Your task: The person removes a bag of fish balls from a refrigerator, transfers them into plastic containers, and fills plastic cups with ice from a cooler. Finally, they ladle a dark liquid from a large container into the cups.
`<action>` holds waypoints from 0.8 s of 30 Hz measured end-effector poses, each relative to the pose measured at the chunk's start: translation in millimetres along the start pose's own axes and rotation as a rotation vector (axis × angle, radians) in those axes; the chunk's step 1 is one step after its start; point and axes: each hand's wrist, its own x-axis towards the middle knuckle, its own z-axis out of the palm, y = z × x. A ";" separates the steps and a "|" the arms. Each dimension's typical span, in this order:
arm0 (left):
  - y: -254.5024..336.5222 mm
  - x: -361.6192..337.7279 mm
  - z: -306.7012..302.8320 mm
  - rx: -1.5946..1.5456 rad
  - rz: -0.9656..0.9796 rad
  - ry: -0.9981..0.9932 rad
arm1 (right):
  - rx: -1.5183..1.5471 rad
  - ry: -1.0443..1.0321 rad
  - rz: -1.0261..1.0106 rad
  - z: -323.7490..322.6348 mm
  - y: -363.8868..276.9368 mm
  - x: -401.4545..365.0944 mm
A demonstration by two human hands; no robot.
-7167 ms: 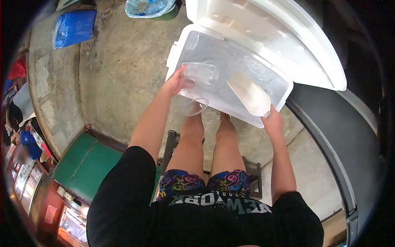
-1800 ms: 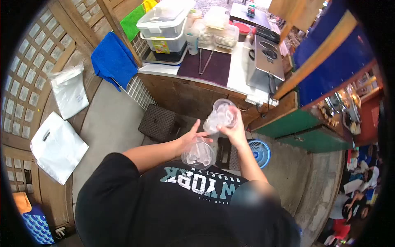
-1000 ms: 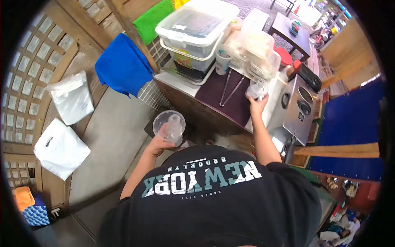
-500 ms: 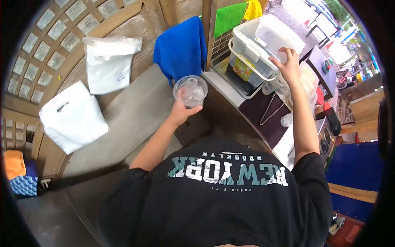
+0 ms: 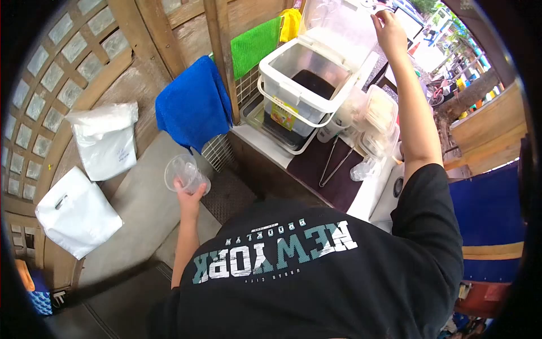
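Note:
My left hand [image 5: 190, 195] is wrapped round a clear plastic cup [image 5: 182, 165], tilted, with something translucent inside that I cannot make out. Up at the right, my right hand [image 5: 390, 35] pinches the edge of a clear lid [image 5: 333, 20]. This lid stands raised behind a white-rimmed plastic tub [image 5: 271, 72]. Dark contents show inside the open tub, and a yellow label is on its front. A blue cloth [image 5: 195, 104] hangs between the cup and the tub.
Metal tongs [image 5: 333, 166] lie on a dark mat [image 5: 302, 168], with clear food containers [image 5: 378, 110] beside them. White plastic bags [image 5: 79, 217] hang at the left. A green cloth [image 5: 255, 48] hangs by a wooden post [image 5: 219, 56].
My right hand has gone up and away, and the tub's lid has swung open. My left hand with the cup sits further left and lower as the view has shifted.

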 end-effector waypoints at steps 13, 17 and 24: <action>12.0 -16.3 39.9 -0.052 0.004 0.012 | -0.229 -1.027 -0.149 53.9 -13.1 -87.1; 8.0 -16.8 39.2 -0.026 0.004 0.019 | -0.149 -1.086 -0.241 37.5 -43.7 -84.9; -0.8 -11.7 30.7 -0.049 -0.001 0.018 | -0.091 -1.489 -0.484 75.2 -71.7 -92.8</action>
